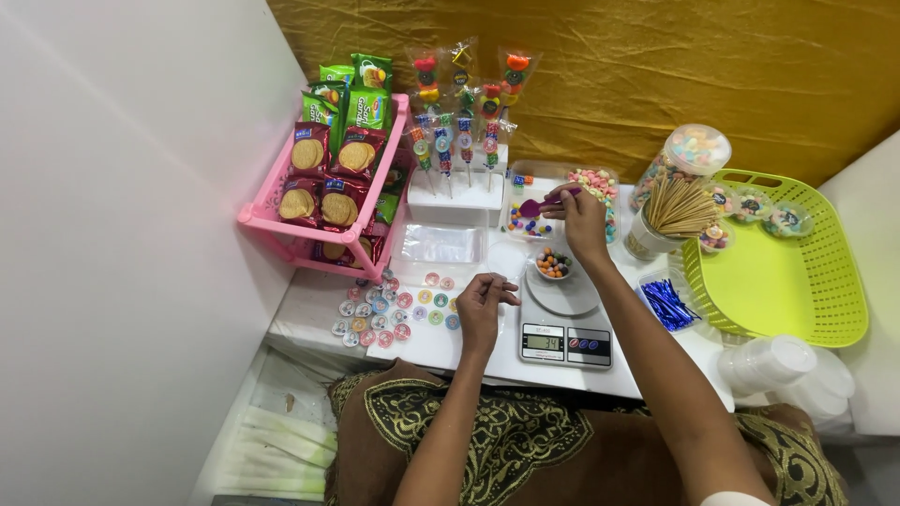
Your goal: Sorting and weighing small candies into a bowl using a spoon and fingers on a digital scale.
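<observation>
A seated person works at a white table (309,309) crowded with sweets. The right hand (579,217) is closed around the handle of a small purple scoop (536,207), held over a clear tray of coloured candies (531,223) at the far side. The left hand (484,302) rests loosely curled on the tabletop, holding nothing that can be made out, just right of a scatter of round stickers (386,307). Between the hands, a small bowl of candy beads (553,264) sits on a digital kitchen scale (565,319). The scoop looks light and rigid, best gripped by its handle and kept level, since the smooth beads would likely roll off. Wooden skewers (677,206) stand to the right beside a green basket (778,281); a pink rack of biscuit packets (328,187) stands to the left.
</observation>
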